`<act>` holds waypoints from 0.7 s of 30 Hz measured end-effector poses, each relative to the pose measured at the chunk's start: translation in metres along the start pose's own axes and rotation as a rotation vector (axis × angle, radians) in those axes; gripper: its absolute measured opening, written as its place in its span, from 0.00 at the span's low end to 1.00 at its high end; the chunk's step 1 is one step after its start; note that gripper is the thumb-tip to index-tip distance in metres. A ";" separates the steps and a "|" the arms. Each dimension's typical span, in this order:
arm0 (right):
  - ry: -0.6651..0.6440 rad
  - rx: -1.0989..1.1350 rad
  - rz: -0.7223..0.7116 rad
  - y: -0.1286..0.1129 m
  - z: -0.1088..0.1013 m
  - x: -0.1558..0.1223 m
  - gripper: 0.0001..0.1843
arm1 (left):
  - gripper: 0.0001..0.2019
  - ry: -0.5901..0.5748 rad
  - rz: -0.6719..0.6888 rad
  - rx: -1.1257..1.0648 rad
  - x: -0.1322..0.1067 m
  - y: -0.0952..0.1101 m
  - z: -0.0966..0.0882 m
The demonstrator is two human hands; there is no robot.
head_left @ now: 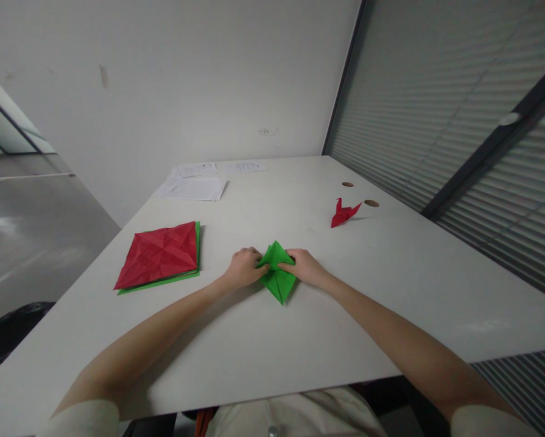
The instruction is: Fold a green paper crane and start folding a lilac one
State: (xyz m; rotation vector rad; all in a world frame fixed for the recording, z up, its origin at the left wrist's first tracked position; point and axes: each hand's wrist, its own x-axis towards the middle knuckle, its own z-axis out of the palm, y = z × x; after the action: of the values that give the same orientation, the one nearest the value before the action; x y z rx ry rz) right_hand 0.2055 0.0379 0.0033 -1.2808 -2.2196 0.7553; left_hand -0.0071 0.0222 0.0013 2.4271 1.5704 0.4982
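A green folded origami paper (278, 284), diamond-shaped with a crease down its lower half, is between my two hands near the middle of the table. My left hand (246, 267) grips its left corner, thumb on top and fingers partly behind it. On the opposite corner, my right hand (305, 267) pinches the paper the same way, its fingertips hidden underneath. To the right and farther back stands a red origami crane (344, 212). Left of my hands lies a creased red paper sheet (163, 252) on top of green paper sheets (198, 255).
Printed white papers (193, 188) lie at the table's far left, by the wall. Two round holes, the nearer hole (371, 203) among them, pierce the white table (391, 273) near the blinds (436, 121). A black bag (15, 328) is beyond the left edge.
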 end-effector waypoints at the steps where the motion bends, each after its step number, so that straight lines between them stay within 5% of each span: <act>1: 0.004 -0.008 0.004 0.000 0.000 0.000 0.07 | 0.12 0.002 0.002 0.011 0.000 0.000 0.000; 21: -0.086 -0.109 0.066 -0.001 -0.010 0.000 0.05 | 0.09 -0.029 -0.019 0.043 -0.002 0.000 -0.006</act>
State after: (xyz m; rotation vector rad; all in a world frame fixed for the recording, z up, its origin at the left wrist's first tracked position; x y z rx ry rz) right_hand 0.2109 0.0394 0.0111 -1.4045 -2.3247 0.7357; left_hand -0.0103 0.0197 0.0069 2.4372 1.6073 0.4285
